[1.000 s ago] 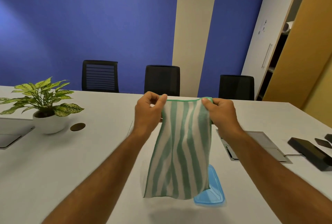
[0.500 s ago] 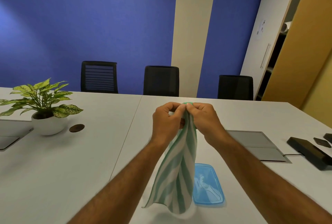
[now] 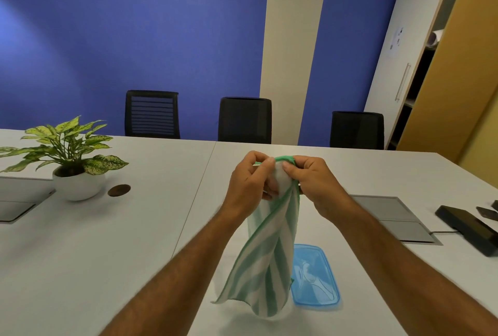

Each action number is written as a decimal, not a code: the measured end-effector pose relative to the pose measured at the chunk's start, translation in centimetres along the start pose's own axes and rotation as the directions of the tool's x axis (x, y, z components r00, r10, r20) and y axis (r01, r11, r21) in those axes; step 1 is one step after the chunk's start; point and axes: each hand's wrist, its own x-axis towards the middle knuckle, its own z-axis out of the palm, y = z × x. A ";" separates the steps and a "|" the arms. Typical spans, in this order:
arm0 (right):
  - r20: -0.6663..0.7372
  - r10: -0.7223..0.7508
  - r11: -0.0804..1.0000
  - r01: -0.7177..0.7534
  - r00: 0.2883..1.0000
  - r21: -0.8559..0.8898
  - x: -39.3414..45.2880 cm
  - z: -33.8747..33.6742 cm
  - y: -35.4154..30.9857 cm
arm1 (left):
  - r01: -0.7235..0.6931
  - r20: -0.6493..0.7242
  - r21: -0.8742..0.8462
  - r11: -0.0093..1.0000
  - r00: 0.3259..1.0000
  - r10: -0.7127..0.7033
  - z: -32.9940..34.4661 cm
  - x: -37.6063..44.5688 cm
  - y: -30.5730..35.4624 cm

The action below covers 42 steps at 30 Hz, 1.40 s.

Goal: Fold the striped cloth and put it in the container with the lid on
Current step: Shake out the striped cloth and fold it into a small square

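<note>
A green-and-white striped cloth [image 3: 270, 255] hangs in the air above the white table [image 3: 107, 241], doubled over lengthwise. My left hand [image 3: 248, 187] and my right hand [image 3: 314, 182] pinch its top corners together, the two hands touching. The cloth's lower edge dangles just over the tabletop. A clear container with a blue lid [image 3: 314, 277] on it lies flat on the table just right of the cloth; the cloth hides its left edge.
A potted plant [image 3: 70, 158] in a white bowl and a dark round disc [image 3: 119, 190] stand at the left. Grey floor-box panels [image 3: 390, 214] and black devices [image 3: 469, 225] lie at the right. Three black chairs [image 3: 244, 120] line the table's far edge.
My hands have come together, bringing the cloth's two top corners to meet, so the spread cloth now hangs folded in half. The container's lid shows more than a second ago.
</note>
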 end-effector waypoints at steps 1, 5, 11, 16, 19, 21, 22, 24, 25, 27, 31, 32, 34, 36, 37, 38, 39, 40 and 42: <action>-0.005 0.005 1.000 -0.005 1.000 0.011 0.1 -0.2 0.1 | -0.058 -0.056 0.091 0.994 0.996 0.063 -0.5 0.0 -0.3; 0.036 -0.003 0.999 0.001 0.999 0.053 0.3 -1.4 -0.2 | -0.177 -0.150 0.459 0.871 0.951 0.272 -3.3 0.8 -1.2; 0.175 -0.087 0.994 0.075 0.981 0.074 0.3 -3.3 -0.9 | -0.086 0.090 0.594 0.800 0.995 0.041 -6.3 2.1 -1.1; 0.265 -0.074 0.997 0.072 0.962 0.019 0.3 -4.3 -0.7 | -0.205 0.293 0.572 0.794 0.955 0.035 -6.5 2.3 -0.3; 0.260 -0.076 0.997 0.072 0.963 0.025 0.4 -4.8 -0.5 | -0.245 0.336 0.537 0.807 0.940 0.062 -6.4 2.5 -0.3; 0.244 -0.069 0.997 0.062 0.967 0.037 0.4 -5.2 -0.4 | -0.274 0.370 0.566 0.778 0.927 0.057 -6.5 2.8 -0.4; 0.233 -0.063 0.998 0.057 0.970 0.032 0.4 -5.4 -0.4 | -0.304 0.377 0.589 0.749 0.923 0.078 -6.6 3.1 -0.5; 0.171 -0.066 0.997 0.072 0.983 -0.030 0.4 -5.9 0.0 | -0.359 0.365 0.587 0.725 0.917 0.158 -7.0 3.5 -0.5; 0.119 -0.086 0.991 0.098 0.989 -0.095 0.5 -6.1 0.3 | -0.368 0.345 0.559 0.743 0.918 0.196 -7.2 3.8 -0.3; 0.041 -0.146 0.966 0.151 0.988 -0.207 0.5 -6.4 1.0 | -0.375 0.296 0.495 0.784 0.921 0.254 -7.7 4.2 -0.1; -0.021 -0.188 0.975 0.184 0.982 -0.123 0.2 -6.0 1.2 | -0.397 0.233 0.400 0.826 0.916 0.328 -7.5 4.9 0.1; -0.033 -0.197 0.975 0.192 0.980 -0.115 0.2 -5.7 1.1 | -0.395 0.214 0.373 0.840 0.917 0.337 -7.4 4.9 0.2; -0.041 -0.207 0.975 0.202 0.977 -0.094 0.3 -5.3 1.0 | -0.398 0.195 0.359 0.844 0.916 0.350 -7.1 4.7 0.6; -0.027 -0.213 0.975 0.211 0.977 -0.075 0.3 -4.8 0.9 | -0.400 0.219 0.434 0.807 0.916 0.336 -6.5 4.4 1.2; -0.013 -0.221 0.973 0.220 0.975 -0.070 0.3 -4.5 0.8 | -0.403 0.245 0.478 0.781 0.914 0.322 -5.9 4.2 1.6; 0.001 -0.234 0.970 0.233 0.972 -0.067 0.2 -4.2 0.8 | -0.410 0.276 0.510 0.756 0.911 0.308 -5.2 3.9 2.1; 0.015 -0.246 0.967 0.246 0.969 -0.064 0.2 -3.9 0.6 | -0.418 0.308 0.534 0.735 0.906 0.292 -4.4 3.6 2.5; 0.023 -0.259 0.963 0.259 0.966 -0.068 0.2 -3.6 0.6 | -0.421 0.337 0.558 0.715 0.903 0.269 -3.5 3.4 2.9; 0.020 -0.293 0.950 0.294 0.956 -0.103 0.3 -3.1 0.7 | -0.412 0.374 0.613 0.674 0.903 0.212 -1.9 3.3 3.4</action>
